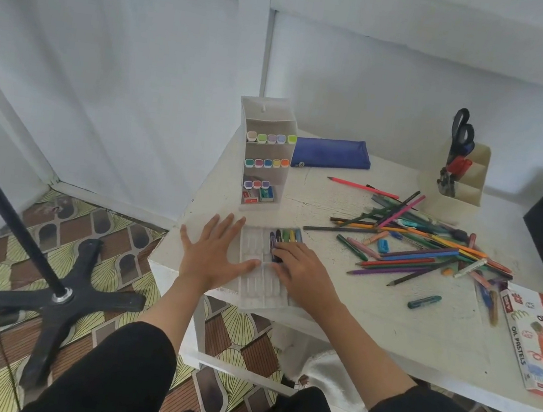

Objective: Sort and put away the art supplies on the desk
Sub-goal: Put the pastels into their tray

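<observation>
Tray (257, 250) beside flat left hand (212, 250); right hand (302, 274) — touching purple crayon (273, 240).

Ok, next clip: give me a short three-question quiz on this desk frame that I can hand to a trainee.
1. True or false: the left hand lies flat with fingers spread, against the left side of the pastel tray.
2. Where are the scissors? A) handles up in the cream holder; B) on the floor; C) hanging on the wall.
3. Fill in: the marker rack holds the fewest markers on its ______ shelf.
Key: 1 true; 2 A; 3 bottom.
</observation>
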Motion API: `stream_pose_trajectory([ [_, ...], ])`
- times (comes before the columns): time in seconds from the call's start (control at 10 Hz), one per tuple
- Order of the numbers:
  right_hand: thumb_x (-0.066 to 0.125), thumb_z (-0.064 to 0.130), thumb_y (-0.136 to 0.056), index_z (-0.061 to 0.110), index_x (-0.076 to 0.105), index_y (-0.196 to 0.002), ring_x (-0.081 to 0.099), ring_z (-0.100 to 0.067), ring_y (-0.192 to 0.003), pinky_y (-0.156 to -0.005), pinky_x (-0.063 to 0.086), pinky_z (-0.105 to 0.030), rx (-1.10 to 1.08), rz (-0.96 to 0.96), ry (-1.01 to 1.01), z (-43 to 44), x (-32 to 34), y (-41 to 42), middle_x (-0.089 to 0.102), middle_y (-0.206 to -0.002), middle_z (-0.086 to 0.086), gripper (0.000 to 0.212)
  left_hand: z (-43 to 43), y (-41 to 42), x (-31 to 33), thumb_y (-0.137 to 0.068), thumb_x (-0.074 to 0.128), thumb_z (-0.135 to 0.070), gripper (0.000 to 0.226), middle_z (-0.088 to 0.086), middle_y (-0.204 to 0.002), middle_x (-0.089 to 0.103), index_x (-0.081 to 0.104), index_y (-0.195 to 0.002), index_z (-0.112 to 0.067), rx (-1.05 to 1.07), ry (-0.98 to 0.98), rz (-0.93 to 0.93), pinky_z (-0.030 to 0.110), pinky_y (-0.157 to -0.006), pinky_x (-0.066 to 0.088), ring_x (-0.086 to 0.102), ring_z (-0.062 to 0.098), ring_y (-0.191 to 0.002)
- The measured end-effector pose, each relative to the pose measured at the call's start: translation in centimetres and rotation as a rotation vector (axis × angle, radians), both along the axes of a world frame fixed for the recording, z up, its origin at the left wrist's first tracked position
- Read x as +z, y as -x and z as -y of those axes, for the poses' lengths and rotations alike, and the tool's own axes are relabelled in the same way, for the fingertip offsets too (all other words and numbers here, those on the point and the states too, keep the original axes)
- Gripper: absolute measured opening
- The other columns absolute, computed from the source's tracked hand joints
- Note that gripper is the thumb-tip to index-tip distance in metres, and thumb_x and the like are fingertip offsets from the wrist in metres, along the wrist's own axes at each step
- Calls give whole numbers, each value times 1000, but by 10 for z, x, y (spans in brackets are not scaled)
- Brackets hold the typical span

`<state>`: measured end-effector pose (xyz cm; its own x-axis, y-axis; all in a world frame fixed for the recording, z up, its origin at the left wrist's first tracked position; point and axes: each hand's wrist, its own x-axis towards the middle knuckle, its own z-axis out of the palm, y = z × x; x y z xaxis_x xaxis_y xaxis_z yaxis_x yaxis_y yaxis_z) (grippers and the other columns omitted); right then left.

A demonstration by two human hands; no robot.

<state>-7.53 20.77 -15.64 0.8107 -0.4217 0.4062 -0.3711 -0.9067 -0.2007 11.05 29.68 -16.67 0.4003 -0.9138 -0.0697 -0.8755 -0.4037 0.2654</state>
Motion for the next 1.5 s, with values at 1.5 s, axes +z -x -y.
stream_pose_trajectory([
  [1.5, 64, 22, -88, 12, 67, -103, 53, -24, -103, -85, 39, -38, -598, -11, -196, 75, 26, 47, 62, -106, -6, 18, 0, 0, -3, -60, 7, -92, 100, -16, -159, -1, -3, -148, -46, -3, 25, 5, 66, -108, -8, -6, 9, -146],
])
